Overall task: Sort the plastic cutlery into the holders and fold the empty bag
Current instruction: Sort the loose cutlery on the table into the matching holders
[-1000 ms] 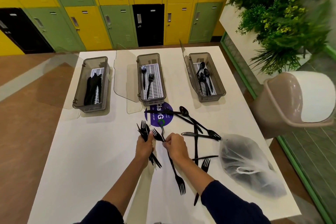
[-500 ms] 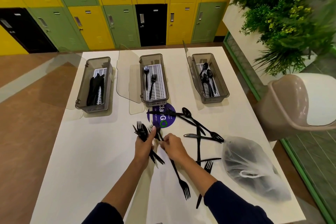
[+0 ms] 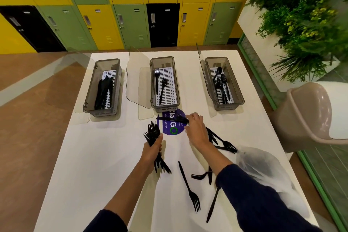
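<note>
**Nearest.** Three loose black pieces lay on the white table (image 3: 94, 165):
- a fork (image 3: 189, 186), tines toward the wearer;
- a second fork (image 3: 200, 176), lying crosswise;
- a slim handle (image 3: 212, 204), its head hidden by the right sleeve.

To the right lay the translucent plastic bag (image 3: 263, 165), crumpled near the table's edge and partly under that sleeve. A dark patch showed through it, and whether anything was inside could not be told.

**Middle.**
- The left hand (image 3: 151, 151) had its fingers wrapped round a bundle of forks (image 3: 152, 133), tines up and fanned, handles splaying below the fist.
- The right hand (image 3: 194, 128) was stretched forward, fingertips closed on the end of a black utensil (image 3: 167, 118) that lay across a purple sticker (image 3: 172, 129). Its kind was not discernible.
- A tangle of cutlery (image 3: 224, 143) lay behind that wrist.

**Far.** Three grey holders stood with their lids open:
- left holder (image 3: 88, 96), with knives (image 3: 103, 90);
- middle holder (image 3: 163, 108), with two sorted forks (image 3: 160, 84);
- right holder (image 3: 238, 92), with spoons (image 3: 221, 83).

**Risks, as judged.**
- The splayed bundle looked loosely packed, so a handle could slip out on the way to the middle holder.
- The flat utensil offered little to pinch and might skid instead of lifting.
- If it was not a fork, adding it to the bundle would mix the sort.
- The sleeve could drag the light bag off the edge.
</note>
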`<state>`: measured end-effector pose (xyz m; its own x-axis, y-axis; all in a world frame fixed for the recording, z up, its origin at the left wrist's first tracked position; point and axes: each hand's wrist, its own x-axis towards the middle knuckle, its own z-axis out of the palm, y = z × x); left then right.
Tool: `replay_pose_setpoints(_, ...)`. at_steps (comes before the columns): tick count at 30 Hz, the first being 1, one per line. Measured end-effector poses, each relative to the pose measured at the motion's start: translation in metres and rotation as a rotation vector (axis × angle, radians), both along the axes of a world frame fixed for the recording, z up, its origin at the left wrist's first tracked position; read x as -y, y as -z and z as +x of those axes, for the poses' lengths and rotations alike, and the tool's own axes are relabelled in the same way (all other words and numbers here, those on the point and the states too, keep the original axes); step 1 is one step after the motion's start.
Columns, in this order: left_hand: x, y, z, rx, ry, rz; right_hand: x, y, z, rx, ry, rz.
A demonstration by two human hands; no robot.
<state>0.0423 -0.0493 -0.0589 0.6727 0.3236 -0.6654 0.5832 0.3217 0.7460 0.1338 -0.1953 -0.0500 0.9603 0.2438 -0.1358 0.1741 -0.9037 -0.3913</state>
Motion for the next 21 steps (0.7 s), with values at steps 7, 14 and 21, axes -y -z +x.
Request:
replay_pose_setpoints(7, 0.001, -0.006, 0.001, 0.024, -0.025, -0.11, 0.003, 0.024, -0.013, 0.111, 0.085, -0.14)
replay_pose_setpoints(14, 0.01, -0.013, 0.0, 0.051, -0.024, -0.088, -0.014, 0.0, -0.042, -0.147, 0.121, 0.3)
replay_pose_setpoints(21, 0.01, -0.017, -0.004, 0.132, -0.041, -0.265, -0.021, -0.02, -0.071, -0.44, 0.077, 0.521)
